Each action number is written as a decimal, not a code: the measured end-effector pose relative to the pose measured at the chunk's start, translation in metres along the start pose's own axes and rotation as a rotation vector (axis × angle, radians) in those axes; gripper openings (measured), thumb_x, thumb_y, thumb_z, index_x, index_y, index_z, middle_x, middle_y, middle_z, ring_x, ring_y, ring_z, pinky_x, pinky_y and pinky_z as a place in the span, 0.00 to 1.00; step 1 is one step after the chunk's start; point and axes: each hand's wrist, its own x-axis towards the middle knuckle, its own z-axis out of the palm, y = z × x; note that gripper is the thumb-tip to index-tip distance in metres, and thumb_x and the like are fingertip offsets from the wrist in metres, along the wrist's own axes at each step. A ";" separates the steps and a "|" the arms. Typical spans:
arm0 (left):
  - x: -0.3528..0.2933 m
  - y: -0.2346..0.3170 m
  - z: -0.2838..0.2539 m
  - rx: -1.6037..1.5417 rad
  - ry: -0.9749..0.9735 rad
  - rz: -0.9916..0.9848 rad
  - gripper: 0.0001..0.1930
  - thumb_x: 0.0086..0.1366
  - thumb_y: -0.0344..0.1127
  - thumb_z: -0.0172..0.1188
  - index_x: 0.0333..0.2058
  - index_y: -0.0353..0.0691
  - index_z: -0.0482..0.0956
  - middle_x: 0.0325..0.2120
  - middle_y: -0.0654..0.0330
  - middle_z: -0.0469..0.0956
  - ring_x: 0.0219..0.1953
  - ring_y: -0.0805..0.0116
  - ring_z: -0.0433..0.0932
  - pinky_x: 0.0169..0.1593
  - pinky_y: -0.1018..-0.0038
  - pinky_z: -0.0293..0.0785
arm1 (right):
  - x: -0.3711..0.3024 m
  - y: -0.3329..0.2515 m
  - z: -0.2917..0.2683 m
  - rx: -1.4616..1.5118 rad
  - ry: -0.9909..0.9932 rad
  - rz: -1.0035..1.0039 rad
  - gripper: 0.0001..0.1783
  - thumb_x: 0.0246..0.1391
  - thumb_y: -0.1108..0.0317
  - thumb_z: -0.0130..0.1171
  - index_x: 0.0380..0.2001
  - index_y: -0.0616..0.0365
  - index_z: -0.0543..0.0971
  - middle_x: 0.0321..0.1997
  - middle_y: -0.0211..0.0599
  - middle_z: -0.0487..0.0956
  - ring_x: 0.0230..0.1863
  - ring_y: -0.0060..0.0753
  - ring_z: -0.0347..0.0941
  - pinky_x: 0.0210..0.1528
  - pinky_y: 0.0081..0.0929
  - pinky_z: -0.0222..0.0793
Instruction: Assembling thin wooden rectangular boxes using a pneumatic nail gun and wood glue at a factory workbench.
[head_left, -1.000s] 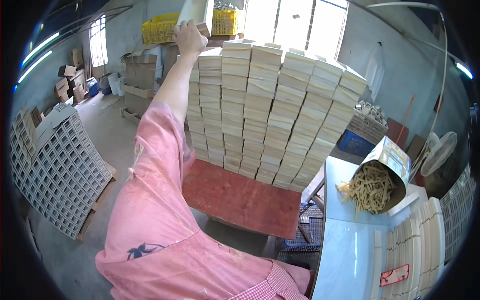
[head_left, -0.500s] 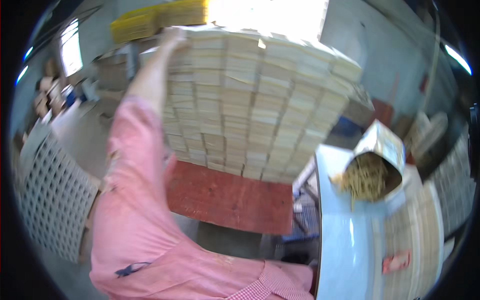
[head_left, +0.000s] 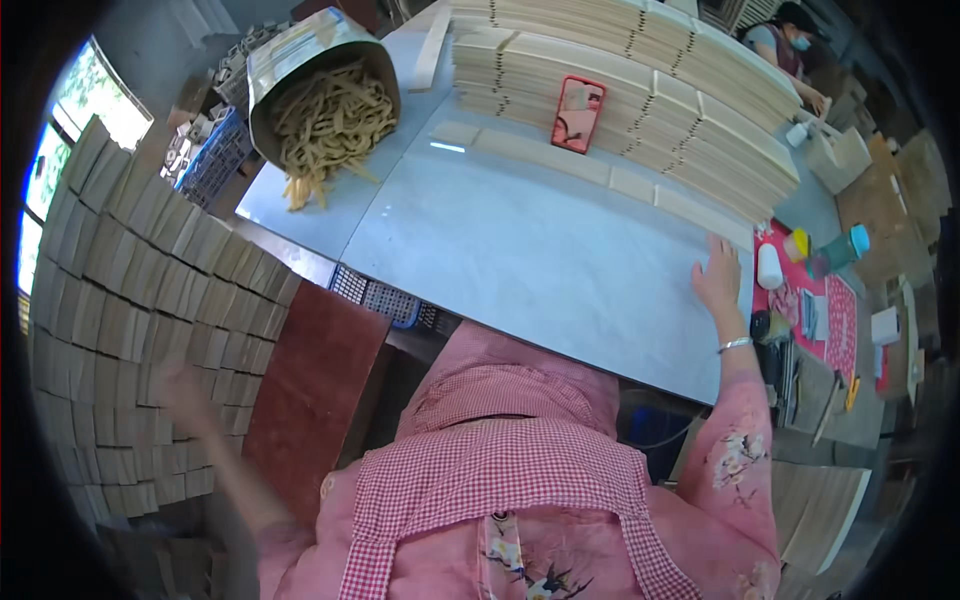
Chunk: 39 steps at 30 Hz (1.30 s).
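My left hand, smeared by motion, is at the left beside a tall wall of stacked pale bundles. I cannot make out its fingers or whether they touch the stack. On the glossy light-blue table, my right hand rests near the right edge with its fingers apart and nothing held. Close to its fingertips ends a row of thin pale slats laid flat along the table. Behind that row stand long stacks of pale slats, and a red-framed phone leans upright against them.
A tipped tin spills tan, band-like strips at the table's left. A red board lies below. Bottles and a teal-lidded cup stand on a pink cloth at right. A masked co-worker is at the far right.
My view has swung right, from the stacked bundles to the table. My left hand has come down from the top of the stack. My right hand now shows on the table.
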 end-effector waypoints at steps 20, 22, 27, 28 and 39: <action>0.088 0.356 0.350 0.190 -0.233 1.016 0.31 0.57 0.33 0.64 0.62 0.42 0.70 0.61 0.55 0.72 0.60 0.52 0.71 0.66 0.59 0.65 | 0.064 0.046 -0.032 -0.070 -0.201 -0.334 0.25 0.49 0.78 0.58 0.53 0.57 0.72 0.54 0.43 0.74 0.52 0.52 0.72 0.56 0.45 0.71; 0.107 0.368 0.355 0.239 -0.422 0.972 0.30 0.57 0.33 0.63 0.60 0.42 0.72 0.58 0.55 0.74 0.59 0.52 0.72 0.65 0.59 0.65 | 0.040 0.043 -0.056 -0.064 -0.190 -0.325 0.23 0.50 0.78 0.58 0.52 0.58 0.72 0.52 0.43 0.74 0.51 0.51 0.72 0.54 0.45 0.71; 0.122 0.360 0.339 0.303 -0.984 0.980 0.13 0.59 0.28 0.57 0.43 0.45 0.81 0.38 0.55 0.84 0.44 0.48 0.81 0.56 0.52 0.71 | 0.006 0.049 -0.089 -0.037 -0.194 -0.277 0.19 0.52 0.76 0.57 0.49 0.58 0.72 0.46 0.44 0.76 0.47 0.50 0.73 0.50 0.43 0.71; 0.112 0.355 0.331 0.296 -0.990 0.987 0.13 0.59 0.28 0.57 0.43 0.45 0.81 0.38 0.55 0.84 0.44 0.48 0.81 0.56 0.52 0.71 | 0.000 0.052 -0.092 -0.054 -0.244 -0.270 0.18 0.52 0.75 0.57 0.48 0.57 0.72 0.44 0.44 0.76 0.46 0.50 0.74 0.49 0.42 0.72; 0.021 0.346 0.295 0.114 -0.863 0.996 0.09 0.63 0.31 0.56 0.42 0.40 0.79 0.38 0.52 0.80 0.38 0.47 0.80 0.46 0.58 0.77 | -0.040 -0.034 -0.066 0.105 -0.294 -0.072 0.15 0.55 0.73 0.55 0.47 0.57 0.77 0.28 0.47 0.80 0.28 0.56 0.77 0.35 0.46 0.73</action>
